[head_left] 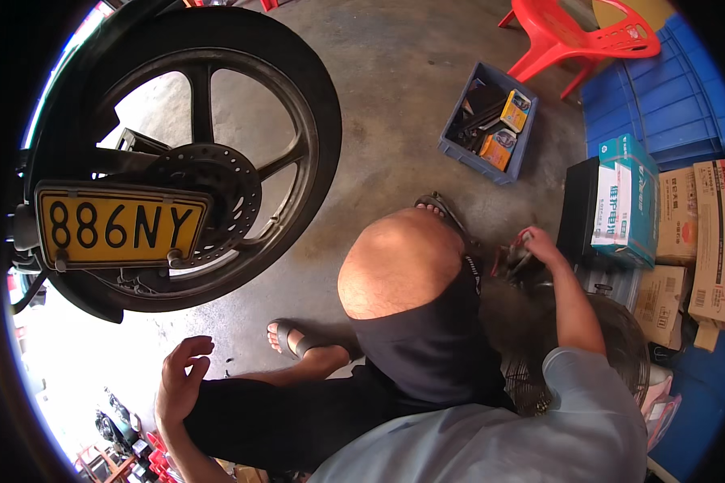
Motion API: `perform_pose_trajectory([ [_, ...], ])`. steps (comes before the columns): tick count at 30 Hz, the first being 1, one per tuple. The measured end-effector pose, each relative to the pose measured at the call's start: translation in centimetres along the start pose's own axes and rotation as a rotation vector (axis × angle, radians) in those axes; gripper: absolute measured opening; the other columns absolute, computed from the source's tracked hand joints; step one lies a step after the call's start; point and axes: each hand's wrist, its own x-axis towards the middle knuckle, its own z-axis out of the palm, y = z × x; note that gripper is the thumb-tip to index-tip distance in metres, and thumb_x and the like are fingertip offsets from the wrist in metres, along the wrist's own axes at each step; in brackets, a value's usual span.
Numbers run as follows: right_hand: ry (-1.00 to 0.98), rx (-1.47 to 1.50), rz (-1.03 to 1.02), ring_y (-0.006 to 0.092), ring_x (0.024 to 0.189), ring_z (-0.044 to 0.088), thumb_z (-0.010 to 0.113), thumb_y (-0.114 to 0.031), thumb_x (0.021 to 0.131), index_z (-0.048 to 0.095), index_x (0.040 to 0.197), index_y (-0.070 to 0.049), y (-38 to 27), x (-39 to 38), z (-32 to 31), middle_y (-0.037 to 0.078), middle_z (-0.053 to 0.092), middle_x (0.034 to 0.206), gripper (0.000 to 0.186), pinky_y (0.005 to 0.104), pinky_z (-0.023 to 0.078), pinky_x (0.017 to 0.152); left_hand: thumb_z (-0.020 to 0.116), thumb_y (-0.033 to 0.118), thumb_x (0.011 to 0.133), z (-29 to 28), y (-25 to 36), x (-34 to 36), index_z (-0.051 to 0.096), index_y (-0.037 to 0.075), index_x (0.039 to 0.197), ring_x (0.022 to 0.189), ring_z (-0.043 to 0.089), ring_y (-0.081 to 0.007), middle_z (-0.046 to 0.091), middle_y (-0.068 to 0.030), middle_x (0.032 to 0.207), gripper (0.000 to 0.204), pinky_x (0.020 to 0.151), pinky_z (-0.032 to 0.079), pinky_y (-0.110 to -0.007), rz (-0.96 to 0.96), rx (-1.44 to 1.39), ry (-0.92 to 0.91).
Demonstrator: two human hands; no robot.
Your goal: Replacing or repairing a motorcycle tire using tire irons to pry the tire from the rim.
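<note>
Seated beside a raised motorcycle wheel (193, 153), right hand (540, 245) reaching to small dark parts on the floor (395, 105).

The wheel, with 1 yellow plate (121, 225) and a drilled brake disc (213, 193), fills the upper left; stacked cartons (685, 233) and a teal box (628, 201) line the right, a red chair (576, 36) and a blue parts bin (491, 121) sit beyond the knee (399, 262). The right hand is the nearer 1 to the dark clump of parts (514, 264), which lies just left of and below its fingers, touching them; the fingers curl around it, though how firm the grip is I cannot tell, nor its long axis. The left hand (181, 378) hangs empty at lower left, fingers loosely spread, well apart from the parts and below the wheel.
</note>
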Motion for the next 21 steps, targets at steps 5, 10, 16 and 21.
perform_pose_trajectory([
  [5,0.209,-0.455,0.021,0.0374,0.104,0.059,0.061,-0.017,0.077,0.052,0.118,-0.008,2.9,-0.1,4.5,0.021,0.062,0.108,0.043,0.0429,0.046,0.087,0.054,-0.004,0.082,1.2,0.7,0.3,0.060,0.000,0.111,0.098,0.063,-0.0211,0.065,-0.0117,0.103,0.030,0.082,0.050,-0.032,0.045,-0.030,0.009],
  [10,0.209,-0.584,0.198,0.0397,0.102,0.059,0.063,-0.029,0.077,0.059,0.110,-0.007,-0.7,-2.2,6.9,0.023,0.061,0.108,0.040,0.0484,0.047,0.084,0.059,0.001,0.084,0.5,0.0,0.0,0.059,0.001,0.112,0.097,0.064,-0.0211,0.065,-0.0120,0.104,0.028,0.079,0.052,-0.032,0.049,0.000,0.013],
  [16,0.083,-0.322,-0.070,0.0217,0.068,0.060,0.059,-0.013,0.072,0.058,0.069,-0.001,-5.4,3.1,-2.4,0.013,0.061,0.069,0.012,0.0398,0.045,0.060,0.059,0.014,0.088,0.3,2.3,-0.2,0.059,0.003,0.113,0.101,0.061,-0.0321,0.063,-0.0164,0.109,0.028,0.084,0.050,-0.038,0.118,0.095,-0.037],
  [21,0.001,-0.073,-0.682,0.0103,0.077,0.050,0.054,-0.008,0.067,0.057,0.084,-0.003,-30.7,-2.5,-7.1,0.001,0.054,0.079,0.018,0.0280,0.042,0.069,0.060,0.010,0.086,2.1,6.4,2.3,0.057,0.003,0.115,0.100,0.061,-0.0304,0.063,-0.0141,0.110,0.030,0.085,0.050,-0.039,0.461,0.198,-0.010],
])
